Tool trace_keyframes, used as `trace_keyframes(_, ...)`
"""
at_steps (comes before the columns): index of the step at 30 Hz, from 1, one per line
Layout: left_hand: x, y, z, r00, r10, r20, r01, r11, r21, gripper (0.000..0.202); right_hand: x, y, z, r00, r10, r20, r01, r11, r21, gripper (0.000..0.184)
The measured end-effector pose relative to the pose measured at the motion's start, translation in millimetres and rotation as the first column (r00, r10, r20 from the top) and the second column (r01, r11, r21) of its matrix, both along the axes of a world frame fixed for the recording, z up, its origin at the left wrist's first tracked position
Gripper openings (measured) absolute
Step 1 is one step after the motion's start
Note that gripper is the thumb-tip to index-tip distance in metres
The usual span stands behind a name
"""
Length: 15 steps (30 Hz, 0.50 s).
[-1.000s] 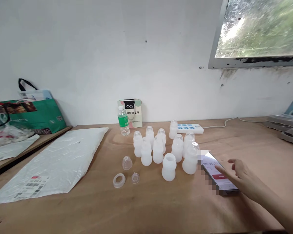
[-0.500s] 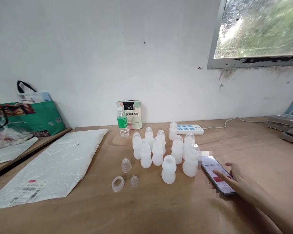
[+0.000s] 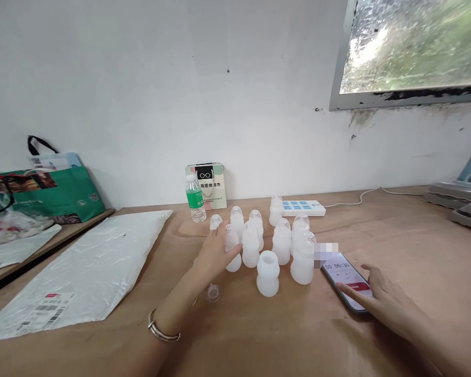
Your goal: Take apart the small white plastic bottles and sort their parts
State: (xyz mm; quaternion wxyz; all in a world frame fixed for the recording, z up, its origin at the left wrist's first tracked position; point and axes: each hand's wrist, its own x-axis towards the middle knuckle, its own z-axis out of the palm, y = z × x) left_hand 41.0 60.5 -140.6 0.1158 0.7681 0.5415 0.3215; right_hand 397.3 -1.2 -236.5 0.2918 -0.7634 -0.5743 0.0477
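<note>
My left hand [image 3: 214, 254], with a bangle [image 3: 161, 330] on the wrist, is stretched over the left side of a group of white baby bottles [image 3: 250, 250]. Its thumb and fingers are apart beside the front-left bottle [image 3: 233, 256]; I cannot tell whether they touch it. Several bottles stand upright with clear domed caps. At the front, one bottle [image 3: 267, 277] has an open mouth. A clear teat [image 3: 214, 293] lies below my left wrist. My right hand [image 3: 377, 293] lies open, fingers spread, on the lower right part of a phone [image 3: 347, 283] showing a timer.
A white plastic mailing bag [image 3: 90, 272] covers the table's left side. At the back stand a water bottle [image 3: 196, 199], a paper bag [image 3: 215, 188] and a white power strip [image 3: 303, 208]. A green bag [image 3: 63, 191] sits far left, grey trays [image 3: 455, 195] far right.
My left hand has come into view and reached over the bottles, covering the loose clear cap and most of the collar ring. My right hand stays at the phone.
</note>
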Motion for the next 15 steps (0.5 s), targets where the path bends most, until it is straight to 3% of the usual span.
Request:
trace_keyframes(3,6.0,5.9,-9.0,1.000,0.002,0.012,-0.001,1.000,-0.015,0.048,-3.2,-2.2,0.3,0.999,0.023,0.024,-0.020,0.992,-0.125,0.091)
trace_keyframes(5,5.5,2.9,-9.5,0.999,0.007,0.036,-0.007,1.000,0.000,0.045,-3.0,-2.5,-0.3,0.999,0.023,0.037,-0.018,0.991,-0.131,0.092)
trace_keyframes(8,-0.9,-8.4,1.5,0.992,0.045,0.114,-0.056,0.994,0.093,0.044,1.1,-1.5,-0.4,0.999,0.016,0.029,-0.013,0.994,-0.110,0.091)
trace_keyframes(10,-5.9,-19.4,12.5,0.959,0.084,0.270,-0.152,0.959,0.241,0.046,3.0,-1.8,3.6,1.000,0.016,-0.001,-0.016,0.997,-0.081,0.093)
trace_keyframes(12,-7.5,-32.0,20.2,0.881,-0.009,0.473,-0.178,0.920,0.348,0.042,-2.1,-5.6,12.8,0.999,0.020,-0.050,-0.019,1.000,0.022,0.092)
trace_keyframes(13,-5.9,-38.6,21.4,0.822,-0.099,0.560,-0.134,0.923,0.360,0.039,-9.1,-9.3,19.1,0.995,0.034,-0.099,-0.025,0.995,0.097,0.088)
trace_keyframes(15,3.2,-51.1,18.6,0.679,-0.297,0.672,0.089,0.941,0.326,0.035,-33.9,-20.0,32.8,0.943,0.163,-0.290,-0.101,0.971,0.218,0.071)
